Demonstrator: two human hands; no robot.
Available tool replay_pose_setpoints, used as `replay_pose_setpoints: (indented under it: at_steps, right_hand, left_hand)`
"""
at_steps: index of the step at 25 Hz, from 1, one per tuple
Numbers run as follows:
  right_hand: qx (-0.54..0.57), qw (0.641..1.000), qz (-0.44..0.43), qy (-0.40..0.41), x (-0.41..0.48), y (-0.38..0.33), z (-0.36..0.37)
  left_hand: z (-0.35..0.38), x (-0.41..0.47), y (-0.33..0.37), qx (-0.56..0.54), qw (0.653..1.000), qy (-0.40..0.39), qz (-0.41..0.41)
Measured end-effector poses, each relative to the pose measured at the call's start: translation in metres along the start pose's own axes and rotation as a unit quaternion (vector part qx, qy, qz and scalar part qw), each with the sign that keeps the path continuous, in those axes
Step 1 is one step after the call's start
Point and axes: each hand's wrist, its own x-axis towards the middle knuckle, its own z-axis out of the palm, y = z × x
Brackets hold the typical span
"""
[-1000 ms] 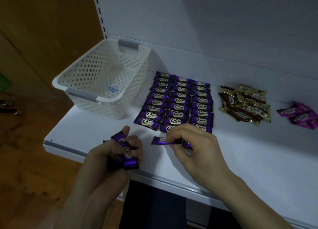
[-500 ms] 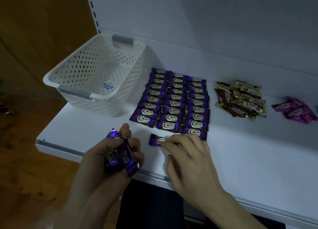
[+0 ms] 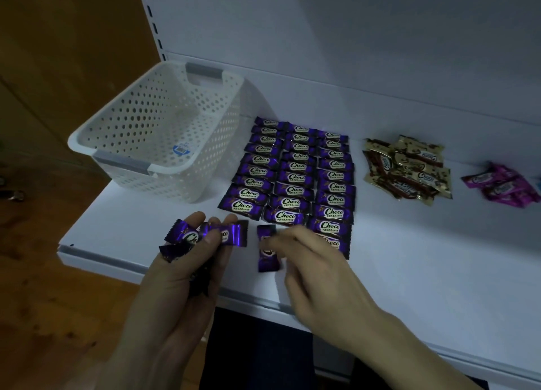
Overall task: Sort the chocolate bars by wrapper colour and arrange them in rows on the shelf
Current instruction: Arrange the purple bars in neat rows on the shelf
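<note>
at the far left of the white shelf (image 3: 409, 272) stands a white perforated basket (image 3: 140, 131) with grey handles, a small blue label showing inside it. just near of the basket, over the shelf's near left edge, the left hand (image 3: 187, 278) grips a small bunch of purple bars (image 3: 205, 235); the thumb and fingers close round them, with one bar fanned out flat on top and others bunched below. right of that, a single purple bar (image 3: 267, 249) lies on the shelf turned lengthwise, near to far, unlike the rest. the fingertips of the right hand (image 3: 319, 275) rest on it, fingers curled loosely; whether they pinch it or only touch it cannot be told. far of both hands, the purple rows (image 3: 295, 178) lie in three neat columns, each bar flat with its "choco" label up, and the right hand covers part of the nearest bar in the right column. further right, well apart from the purple block, a loose heap of gold and brown bars (image 3: 409, 167) sits near the back wall. at the far right edge lies a small pile of pink bars (image 3: 500, 186), partly cut off by the frame.
</note>
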Motion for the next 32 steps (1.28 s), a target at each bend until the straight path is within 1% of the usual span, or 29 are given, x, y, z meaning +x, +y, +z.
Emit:
replay_pose_setpoints:
  at_steps: [2,4,6,8,10,12,13,17,20,23,27,28,29,31,32]
  right_hand:
    - [-0.037,0.998,-0.048,-0.022,0.010,0.009,-0.005]
    - [-0.128,0.984,-0.116,-0.047,0.020,0.022,-0.008]
    - [-0.134,0.980,-0.130,-0.067,0.021,0.027,-0.005]
    - [-0.122,0.986,-0.104,-0.035,0.016,0.022,0.005]
    - [-0.116,0.991,-0.059,0.030,0.008,0.015,0.018]
    - [-0.105,0.992,-0.018,0.074,0.001,0.008,0.027]
    - [-0.105,0.991,-0.006,0.081,-0.002,0.005,0.029]
    - [-0.106,0.992,0.019,0.073,-0.004,0.002,0.027]
    - [-0.108,0.990,0.021,0.083,-0.005,0.002,0.027]
    - [-0.111,0.989,0.035,0.087,-0.005,0.004,0.026]
    - [-0.106,0.990,0.045,0.076,-0.004,0.001,0.025]
    - [-0.090,0.991,0.048,0.082,-0.003,0.001,0.023]
    - [-0.051,0.993,0.056,0.095,-0.001,-0.002,0.019]
    - [0.097,0.984,0.104,0.110,0.011,-0.012,0.008]
    - [0.181,0.970,0.130,0.094,0.021,-0.017,0.005]
  left_hand:
    - [0.001,0.000,0.003,0.008,1.000,0.023,0.015]
    - [0.001,0.000,0.005,0.028,0.998,0.033,0.043]
    - [-0.001,0.002,0.008,0.056,0.995,0.043,0.077]
    - [-0.003,0.008,0.012,0.121,0.984,0.044,0.123]
    - [-0.005,0.012,0.015,0.201,0.967,0.034,0.155]
    - [-0.009,0.017,0.016,0.242,0.954,0.027,0.173]
    - [-0.010,0.018,0.015,0.251,0.951,0.030,0.180]
    - [-0.010,0.024,0.010,0.255,0.949,0.044,0.179]
    - [-0.008,0.025,0.008,0.248,0.951,0.051,0.176]
    - [-0.007,0.025,0.009,0.218,0.960,0.060,0.167]
    - [-0.006,0.026,0.011,0.215,0.963,0.063,0.150]
    - [-0.004,0.025,0.011,0.214,0.964,0.058,0.144]
    - [-0.003,0.023,0.010,0.215,0.965,0.052,0.139]
    - [0.001,0.018,0.009,0.213,0.967,0.034,0.134]
    - [0.003,0.015,0.009,0.207,0.969,0.024,0.132]
